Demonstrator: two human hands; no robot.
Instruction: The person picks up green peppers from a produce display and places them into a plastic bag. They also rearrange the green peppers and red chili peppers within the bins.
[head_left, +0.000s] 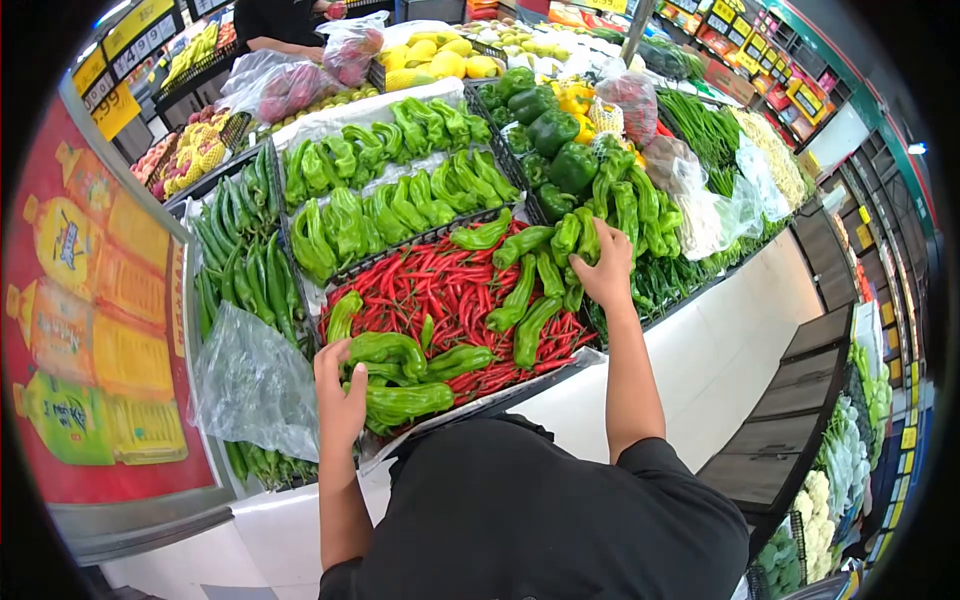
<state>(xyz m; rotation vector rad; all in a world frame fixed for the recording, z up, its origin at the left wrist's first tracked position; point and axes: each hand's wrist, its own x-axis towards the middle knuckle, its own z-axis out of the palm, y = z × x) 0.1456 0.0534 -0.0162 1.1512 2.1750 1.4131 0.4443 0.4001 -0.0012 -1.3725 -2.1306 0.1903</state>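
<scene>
I stand at a sloping vegetable display. My left hand (pixel 338 392) grips a bunch of long green peppers (pixel 398 375) lying on the near edge of the red chilli crate (pixel 440 290). My right hand (pixel 606 268) reaches further up and closes on long green peppers (pixel 575 240) at the boundary between the red chillies and the green pepper pile (pixel 630 205). More loose green peppers (pixel 525 300) lie across the red chillies between my two hands.
Crates of wrinkled green peppers (pixel 400 190), cucumbers (pixel 245 255), bell peppers (pixel 550 130) and yellow fruit (pixel 435 55) fill the stand. A clear plastic bag (pixel 255 385) lies at the left. Another person (pixel 275 25) stands behind the display. Shelves of cauliflower (pixel 825 480) line the right aisle.
</scene>
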